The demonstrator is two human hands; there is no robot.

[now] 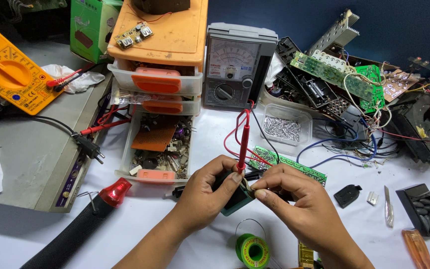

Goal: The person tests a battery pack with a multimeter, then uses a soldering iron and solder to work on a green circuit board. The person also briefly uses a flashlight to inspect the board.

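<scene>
My left hand (206, 192) pins the red probe (243, 142) and small green part (237, 199), steadying them. My right hand (294, 197), at three o'clock, pinches its edge.

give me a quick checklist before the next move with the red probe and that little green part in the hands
1. Red probe gripped by left hand: ok.
2. Small green part held between both hands, right hand pinching its edge: ok.
3. Probe tip touching a contact on the part: cannot tell, fingers hide it.
4. Black probe in use: cannot tell, not visible at the hands.
5. Analog meter facing the person: ok; its dial setting: cannot tell.
6. Solder spool lying close under the hands: not ok.
</scene>
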